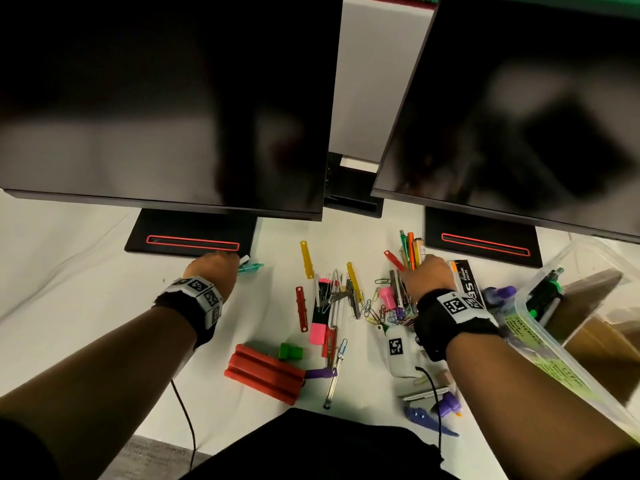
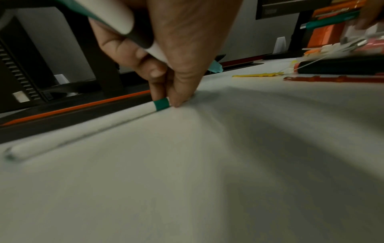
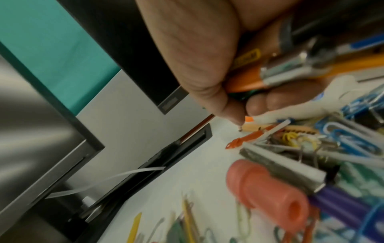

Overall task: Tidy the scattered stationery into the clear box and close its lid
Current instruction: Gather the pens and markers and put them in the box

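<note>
We see left hand [image 1: 216,268] fingers [image 2: 160,88] pinching white green-banded marker [image 2: 87,126] on table [image 1: 86,271]; right hand [image 1: 427,275] fingers [image 3: 276,102] clutching orange and green pens [image 1: 411,249], frame centre-right.

A: What lies at left?
B: The left hand [image 1: 216,268] rests by the left monitor base [image 1: 190,233], a teal marker [image 1: 251,267] at its fingers.

A: And at right?
B: The right hand [image 1: 427,277] grips pens [image 1: 410,249]; the clear box [image 1: 540,337] stands rightmost.
</note>
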`<state>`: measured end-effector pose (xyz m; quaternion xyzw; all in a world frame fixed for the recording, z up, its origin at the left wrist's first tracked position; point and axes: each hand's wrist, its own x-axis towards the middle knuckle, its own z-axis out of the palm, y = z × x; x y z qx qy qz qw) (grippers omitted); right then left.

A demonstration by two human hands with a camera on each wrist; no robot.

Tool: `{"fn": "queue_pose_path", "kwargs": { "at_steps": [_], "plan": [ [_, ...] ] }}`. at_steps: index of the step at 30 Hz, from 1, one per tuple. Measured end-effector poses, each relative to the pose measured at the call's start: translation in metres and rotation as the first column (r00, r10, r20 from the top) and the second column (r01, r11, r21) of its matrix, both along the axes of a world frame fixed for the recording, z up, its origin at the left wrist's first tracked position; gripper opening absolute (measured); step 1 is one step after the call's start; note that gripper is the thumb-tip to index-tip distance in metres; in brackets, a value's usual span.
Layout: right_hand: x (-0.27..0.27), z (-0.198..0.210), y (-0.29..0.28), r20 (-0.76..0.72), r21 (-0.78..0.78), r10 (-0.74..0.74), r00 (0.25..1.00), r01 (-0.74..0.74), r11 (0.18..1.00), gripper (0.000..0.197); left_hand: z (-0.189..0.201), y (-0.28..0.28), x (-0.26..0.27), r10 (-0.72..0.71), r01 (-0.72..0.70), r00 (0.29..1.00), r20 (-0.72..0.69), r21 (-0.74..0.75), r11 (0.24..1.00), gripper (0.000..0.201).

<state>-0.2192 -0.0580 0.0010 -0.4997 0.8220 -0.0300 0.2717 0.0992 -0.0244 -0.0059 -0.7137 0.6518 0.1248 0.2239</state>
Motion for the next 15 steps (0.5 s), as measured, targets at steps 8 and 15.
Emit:
{"fn": "queue_pose_path", "kwargs": {
  "at_steps": [8,15],
  "plan": [
    [-0.022,-0.008,0.001,-0.072,0.091,0.03,0.997,-0.023,0.996,0.029,0.014,-0.016,-0.057,-0.087,0.085,0.969,-0.232,-0.02,0.996,0.024],
    [-0.027,-0.005,-0.002,-0.075,-0.011,0.012,0.997,-0.012,1.0,0.028,0.02,-0.011,-0.109,-0.076,0.06,0.899,-0.432,-0.049,0.997,0.022]
  ]
}}
